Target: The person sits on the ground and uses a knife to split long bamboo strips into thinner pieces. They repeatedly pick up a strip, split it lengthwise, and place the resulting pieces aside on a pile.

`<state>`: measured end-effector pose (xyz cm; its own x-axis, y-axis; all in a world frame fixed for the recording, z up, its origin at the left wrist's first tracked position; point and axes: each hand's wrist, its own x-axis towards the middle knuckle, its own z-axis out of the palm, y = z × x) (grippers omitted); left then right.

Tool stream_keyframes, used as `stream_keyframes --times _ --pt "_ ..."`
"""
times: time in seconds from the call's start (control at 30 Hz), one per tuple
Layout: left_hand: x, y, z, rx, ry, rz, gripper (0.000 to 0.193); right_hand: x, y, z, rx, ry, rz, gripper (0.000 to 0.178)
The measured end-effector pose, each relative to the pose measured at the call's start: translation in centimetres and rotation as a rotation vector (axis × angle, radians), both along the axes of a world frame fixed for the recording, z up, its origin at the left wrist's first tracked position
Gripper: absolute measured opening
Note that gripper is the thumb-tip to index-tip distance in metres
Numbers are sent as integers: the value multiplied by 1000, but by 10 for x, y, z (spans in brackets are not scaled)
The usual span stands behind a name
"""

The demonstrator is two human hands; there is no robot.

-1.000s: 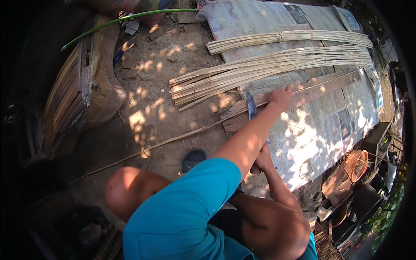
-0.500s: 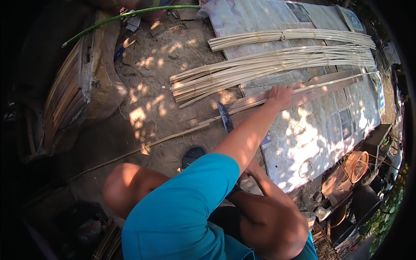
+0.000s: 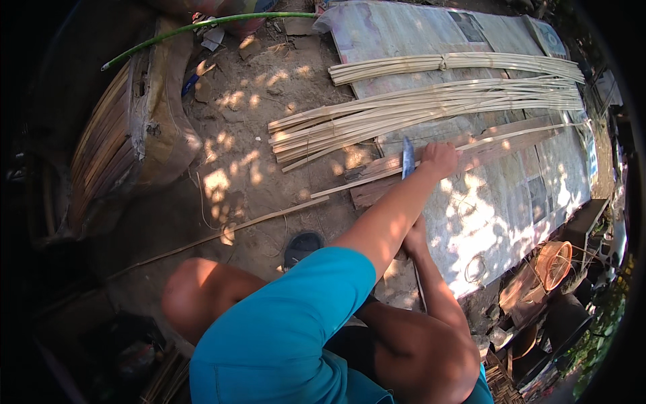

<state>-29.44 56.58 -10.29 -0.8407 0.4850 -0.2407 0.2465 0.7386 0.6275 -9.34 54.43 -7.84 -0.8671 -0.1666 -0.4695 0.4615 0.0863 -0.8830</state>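
Note:
My left hand (image 3: 441, 159) is closed on a thin pale bamboo strip (image 3: 491, 139), pressing it over a brown wooden plank (image 3: 373, 194). The strip runs from the ground on the left to the far right side of the sheet. Below my left forearm, my right hand (image 3: 415, 240) is closed round a knife, its handle mostly hidden. The knife's blade (image 3: 408, 159) shows beyond the forearm, pointing away from me and lying across the strip, left of my left hand. Whether the blade cuts into the strip cannot be made out.
Two bundles of split bamboo strips (image 3: 377, 116) lie beyond my hands on a printed sheet (image 3: 464, 242). A longer strip (image 3: 222, 233) rests on the ground at left. A green bamboo pole (image 3: 202, 23), a slatted wooden piece (image 3: 101, 128) and an orange basket (image 3: 554, 264) stand around.
The knife and my right hand have moved right and away from me, bringing the blade close to my left hand. My left hand stays on the strip; the strip's near part has shifted slightly.

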Motion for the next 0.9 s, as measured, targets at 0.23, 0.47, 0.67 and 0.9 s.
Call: stream_keyframes --times 0.23,0.47,0.67,0.9 --pt "-7 7 7 35 -36 -36 51 20 -43 1 145 180 562 29" --pt "-25 -107 13 -133 716 -332 46 20 -14 -12 -54 -217 -354 35" --pt "19 -270 88 -734 -450 -713 76 42 69 5 981 418 -33 59" --pt "122 -328 -3 216 -319 21 39 30 10 15 1041 482 155 47"
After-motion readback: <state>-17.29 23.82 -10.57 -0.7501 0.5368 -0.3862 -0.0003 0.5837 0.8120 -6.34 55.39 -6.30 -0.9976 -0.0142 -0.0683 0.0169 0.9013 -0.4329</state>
